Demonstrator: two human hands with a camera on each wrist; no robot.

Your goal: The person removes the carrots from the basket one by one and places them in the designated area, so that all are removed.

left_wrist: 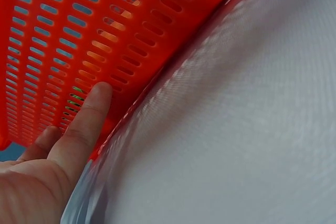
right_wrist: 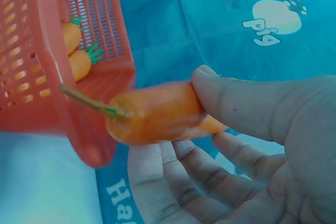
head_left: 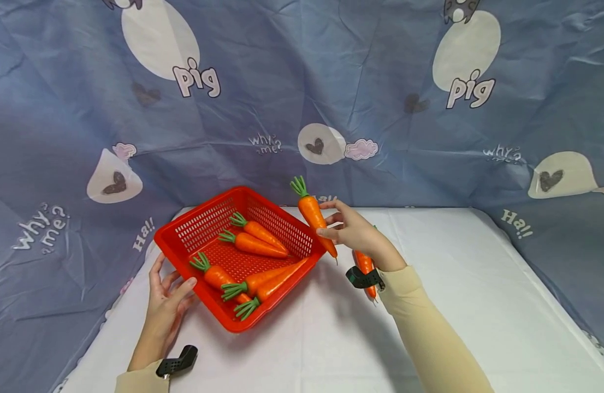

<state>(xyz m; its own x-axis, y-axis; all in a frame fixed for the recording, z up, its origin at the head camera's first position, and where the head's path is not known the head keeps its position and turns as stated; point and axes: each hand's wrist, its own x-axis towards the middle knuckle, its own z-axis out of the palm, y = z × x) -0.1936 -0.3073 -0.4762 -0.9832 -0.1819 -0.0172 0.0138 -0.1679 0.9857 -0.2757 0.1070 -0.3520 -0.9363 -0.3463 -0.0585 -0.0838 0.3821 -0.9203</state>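
A toy-like orange carrot (head_left: 312, 214) with green stem tops is pinched between the thumb and fingers of my right hand (head_left: 353, 229), held tilted above the right corner of a red plastic basket (head_left: 267, 316). Several more carrots lie inside the basket, among them a pair of carrots (head_left: 255, 244) toward the back. My left hand (head_left: 166, 303) is at the basket's left side, thumb at the rim. In the left wrist view, its extended fingers (left_wrist: 86, 119) touch the slotted outer wall (left_wrist: 142, 51). Another carrot (head_left: 365, 267) lies on the table, partly hidden beneath my right wrist.
A white cloth covers the table (head_left: 479, 273). Behind and at the sides hangs a blue-grey printed curtain (head_left: 262, 109), close to the basket's back corner. Each wrist wears a black strap (head_left: 365, 277).
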